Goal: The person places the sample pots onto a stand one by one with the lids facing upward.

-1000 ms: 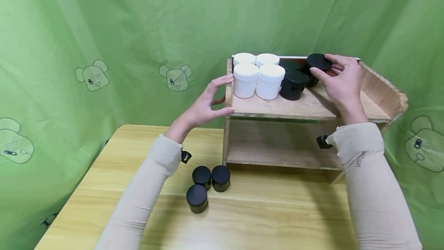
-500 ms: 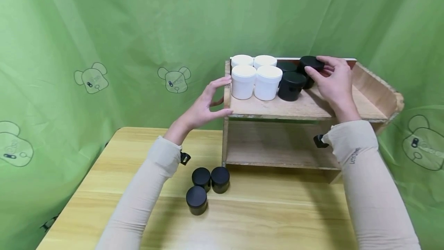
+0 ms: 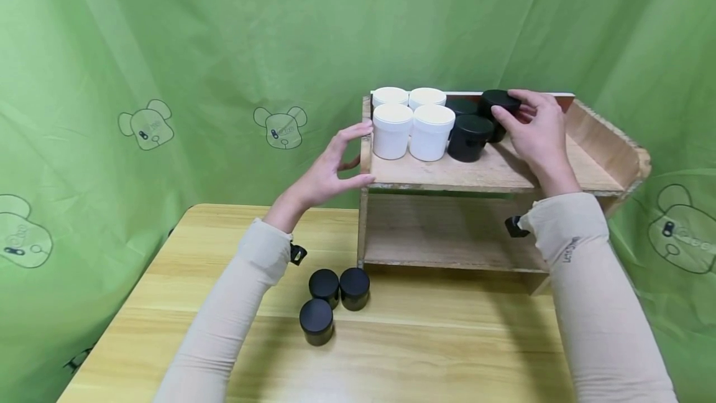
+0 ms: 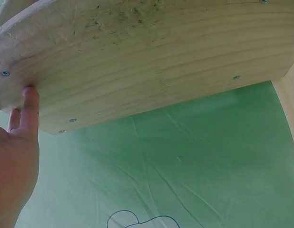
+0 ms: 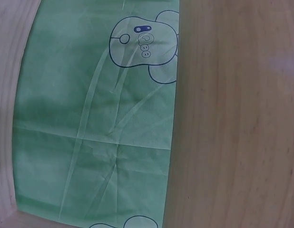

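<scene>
Green curtain (image 3: 212,36) behind worktop (image 3: 436,344); right hand (image 3: 539,132) pinches a black jar (image 3: 496,101) near its lid over the wooden shelf's (image 3: 436,174) top, likely because neighbours crowd it, left hand (image 3: 330,173), fingers fairly straight, touching the shelf's side, presumably for steadiness.

From the head, looked forward and down upon the shelf (image 3: 414,174); from left wrist, looked closely at its side panel (image 4: 156,61); from right wrist, faced the green curtain (image 5: 56,95), shared by all
</scene>
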`<state>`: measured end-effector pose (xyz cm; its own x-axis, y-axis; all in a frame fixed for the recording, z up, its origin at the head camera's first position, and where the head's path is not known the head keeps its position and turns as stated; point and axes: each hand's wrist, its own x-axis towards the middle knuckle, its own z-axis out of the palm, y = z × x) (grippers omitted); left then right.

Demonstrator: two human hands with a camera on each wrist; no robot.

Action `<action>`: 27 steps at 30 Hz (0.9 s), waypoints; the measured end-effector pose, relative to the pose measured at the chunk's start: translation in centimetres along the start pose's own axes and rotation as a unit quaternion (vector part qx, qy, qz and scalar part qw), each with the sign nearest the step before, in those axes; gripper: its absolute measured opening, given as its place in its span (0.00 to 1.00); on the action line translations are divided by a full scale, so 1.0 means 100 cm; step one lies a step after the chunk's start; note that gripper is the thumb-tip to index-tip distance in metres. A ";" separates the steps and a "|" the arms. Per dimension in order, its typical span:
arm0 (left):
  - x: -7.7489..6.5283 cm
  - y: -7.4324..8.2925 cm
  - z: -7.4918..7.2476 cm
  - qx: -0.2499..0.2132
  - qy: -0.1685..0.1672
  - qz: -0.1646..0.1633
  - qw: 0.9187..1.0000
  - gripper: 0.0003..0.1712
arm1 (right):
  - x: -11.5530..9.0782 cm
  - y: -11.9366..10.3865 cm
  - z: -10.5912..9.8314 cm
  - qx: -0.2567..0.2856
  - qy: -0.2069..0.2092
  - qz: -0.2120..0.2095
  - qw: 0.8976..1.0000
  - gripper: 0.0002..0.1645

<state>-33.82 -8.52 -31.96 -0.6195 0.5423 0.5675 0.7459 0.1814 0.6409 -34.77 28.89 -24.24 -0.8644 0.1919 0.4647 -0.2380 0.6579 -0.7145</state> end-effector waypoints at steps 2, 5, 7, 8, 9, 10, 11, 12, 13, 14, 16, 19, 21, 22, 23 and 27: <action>0.000 0.000 0.000 0.000 0.000 -0.002 1.000 0.50 | 0.000 0.000 0.000 -0.002 -0.001 -0.001 1.000 0.37; 0.000 0.000 0.000 0.002 -0.001 -0.002 1.000 0.50 | 0.000 0.002 0.001 -0.003 -0.001 -0.004 1.000 0.37; 0.000 -0.001 0.000 0.002 -0.001 -0.001 1.000 0.49 | 0.000 0.002 0.001 -0.004 0.001 -0.007 1.000 0.36; 0.000 -0.001 0.000 0.002 -0.001 0.000 1.000 0.49 | 0.000 0.003 0.002 -0.004 0.003 -0.008 1.000 0.36; 0.000 -0.001 0.000 0.002 -0.001 0.001 1.000 0.49 | 0.000 0.003 0.002 -0.004 0.005 -0.010 1.000 0.36; 0.000 -0.001 0.000 0.001 -0.001 0.001 1.000 0.49 | -0.001 0.003 0.002 -0.004 0.007 -0.011 1.000 0.36; 0.000 -0.001 0.000 0.002 -0.001 0.001 1.000 0.49 | -0.001 0.003 0.002 -0.004 0.008 -0.013 1.000 0.36; -0.001 -0.001 0.000 0.002 -0.001 0.001 1.000 0.49 | -0.002 0.003 0.002 -0.004 0.010 -0.015 1.000 0.35; 0.000 0.000 0.000 0.002 -0.001 0.001 1.000 0.50 | -0.002 0.003 0.002 -0.004 0.011 -0.016 1.000 0.35; -0.001 0.000 0.000 0.003 -0.001 0.001 1.000 0.50 | -0.002 0.003 0.002 -0.004 0.012 -0.017 1.000 0.35; 0.000 0.000 0.000 0.004 -0.001 0.000 1.000 0.50 | -0.002 0.003 0.003 -0.005 0.014 -0.019 1.000 0.34; 0.000 0.000 0.000 0.002 -0.001 0.000 1.000 0.50 | -0.002 0.003 0.003 -0.006 0.015 -0.021 1.000 0.34; 0.000 0.000 0.000 0.001 0.000 0.000 1.000 0.50 | -0.002 0.003 0.003 -0.008 0.018 -0.024 1.000 0.34; 0.000 0.000 0.000 0.000 0.001 0.000 1.000 0.50 | -0.002 0.002 0.003 -0.008 0.019 -0.025 0.999 0.34; 0.000 0.000 0.000 0.000 0.001 0.001 1.000 0.50 | -0.002 0.002 0.004 -0.009 0.021 -0.025 0.999 0.34; 0.000 -0.001 0.000 0.001 0.001 0.002 1.000 0.49 | -0.002 0.002 0.004 -0.015 0.024 -0.023 0.999 0.33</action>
<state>-33.87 -8.57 -31.98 -0.6171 0.5409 0.5715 0.7487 0.1800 0.6380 -34.85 28.66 -24.65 -0.8301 0.1953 0.5222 -0.2636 0.6879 -0.6762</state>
